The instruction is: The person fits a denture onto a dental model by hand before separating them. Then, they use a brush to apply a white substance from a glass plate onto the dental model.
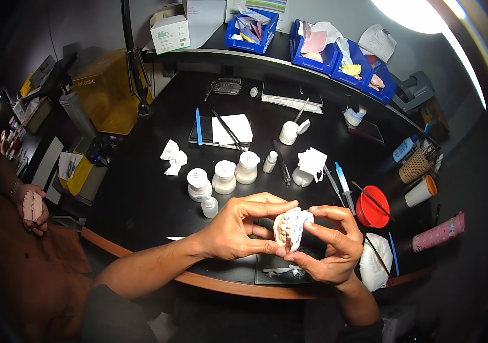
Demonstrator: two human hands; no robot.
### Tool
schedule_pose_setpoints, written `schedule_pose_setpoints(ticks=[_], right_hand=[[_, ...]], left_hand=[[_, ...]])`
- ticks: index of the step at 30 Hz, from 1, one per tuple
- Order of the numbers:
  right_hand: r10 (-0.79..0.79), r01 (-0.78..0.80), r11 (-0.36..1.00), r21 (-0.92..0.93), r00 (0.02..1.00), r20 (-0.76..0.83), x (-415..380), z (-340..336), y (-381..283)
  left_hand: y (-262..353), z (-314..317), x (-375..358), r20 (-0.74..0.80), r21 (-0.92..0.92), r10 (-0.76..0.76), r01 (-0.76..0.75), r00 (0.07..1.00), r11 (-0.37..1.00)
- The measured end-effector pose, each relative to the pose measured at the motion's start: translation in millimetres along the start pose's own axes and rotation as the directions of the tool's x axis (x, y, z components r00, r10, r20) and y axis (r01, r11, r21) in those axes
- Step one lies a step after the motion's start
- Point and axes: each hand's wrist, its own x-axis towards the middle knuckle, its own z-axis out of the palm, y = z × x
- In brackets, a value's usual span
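The left hand point(238, 227) is closed to a narrow grip, with the thumb and fingertips on the left side of a dental cast point(293, 230). The right hand point(334, 243) grips the right side of the same cast, thumb below and fingers above. The cast is located between the two hands, raised above the near edge of the black worktable point(158, 203). Its left portion is tan, with a row of teeth; its right portion is white and carries blue marks.

Three white-lidded jars point(199, 184) are arranged in a row beyond the left forearm. A small bottle point(209, 207) is positioned just on the near side of the leftmost jar. Crumpled white tissue point(173, 158) lies to the left of the row. At the far side of the jars, a blue stick point(199, 127) rests beside a white pad point(232, 130).

To the right of the hands, a red bowl point(372, 206) supports a thin brush point(372, 200) across its top. A syringe point(344, 186) lies just to the left of the bowl. A white cloth point(374, 263) is located near the right hand.

At the far left, a co-worker's hand point(39, 220) holds a second cast point(33, 206).
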Motion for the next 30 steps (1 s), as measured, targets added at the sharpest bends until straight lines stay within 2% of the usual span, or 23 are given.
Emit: schedule_pose_setpoints(ticks=[30], right_hand=[[-0.017, 0.015, 0.997, -0.074, 0.999, -0.030, 1, 1, -3]], left_hand=[[6, -2, 1, 0.035, -0.014, -0.063, 0.064, 0.997, 0.998]])
